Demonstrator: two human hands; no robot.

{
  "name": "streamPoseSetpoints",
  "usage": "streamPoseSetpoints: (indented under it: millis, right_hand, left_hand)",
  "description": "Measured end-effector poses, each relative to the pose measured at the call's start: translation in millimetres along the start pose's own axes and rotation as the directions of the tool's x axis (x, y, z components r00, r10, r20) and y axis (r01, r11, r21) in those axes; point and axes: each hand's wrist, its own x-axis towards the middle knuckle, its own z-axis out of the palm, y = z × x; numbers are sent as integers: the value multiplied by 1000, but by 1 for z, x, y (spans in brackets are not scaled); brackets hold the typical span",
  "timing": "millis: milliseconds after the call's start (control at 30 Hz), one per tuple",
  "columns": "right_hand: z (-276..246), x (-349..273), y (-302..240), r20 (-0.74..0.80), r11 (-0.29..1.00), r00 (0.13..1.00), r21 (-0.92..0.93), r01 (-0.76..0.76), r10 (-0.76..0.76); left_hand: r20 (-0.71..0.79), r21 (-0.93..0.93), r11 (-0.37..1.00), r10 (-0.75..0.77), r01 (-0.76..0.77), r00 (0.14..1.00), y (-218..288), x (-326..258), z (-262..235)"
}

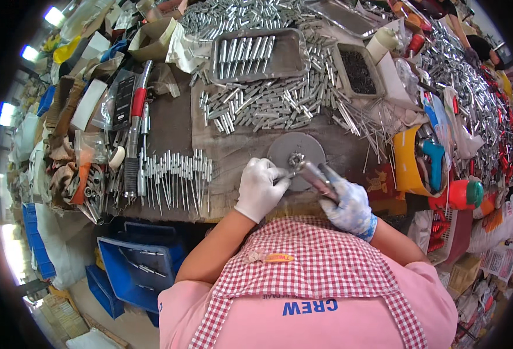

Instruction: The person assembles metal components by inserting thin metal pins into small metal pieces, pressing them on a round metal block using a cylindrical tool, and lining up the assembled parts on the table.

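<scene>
The gloved right hand (352, 205) is closed around a metal power tool (317, 177), its tip at the hub of a round metal disc (296, 152) on the workbench (172, 131). The gloved left hand (260, 187) pinches a thin metal pin (285, 176) beside the disc. Farther back, a metal tray (258, 55) holds loose pins.

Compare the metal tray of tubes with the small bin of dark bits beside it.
The tray is wider and shallower; the bin is smaller and deeper. The tray holds silver tubes laid in a row; the bin holds a loose heap of tiny dark pieces. Both are rectangular and sit among scattered tubes.
</scene>
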Motion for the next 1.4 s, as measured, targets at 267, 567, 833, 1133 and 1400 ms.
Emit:
streamPoseSetpoints:
  millis: [267, 567, 833, 1133, 1400]
  right_hand:
    - [-3, 1, -4, -66, 989, 995, 126, 80, -73]
    - [0, -1, 3, -252, 951, 961, 255, 175, -109]
    - [-7, -6, -7, 93, 997, 992, 8, -81, 80]
    - [-3, -6, -4, 121, 949, 942, 7, -315, 312]
    - [-12, 11, 30, 75, 826, 952, -519, -219, 298]
  left_hand:
    - [-11, 41, 999, 24, -24, 1000, -1, -8, 1]
    - [-54, 48, 986, 160, -157, 986, -3, -8, 2]
    - [-63, 70, 975, 214, -210, 975, -5, -11, 4]
    - [-17, 266, 904, 351, -334, 936, -8, -8, 3]
    - [324, 491, 767, 278, -412, 904, -30, 16, -47]
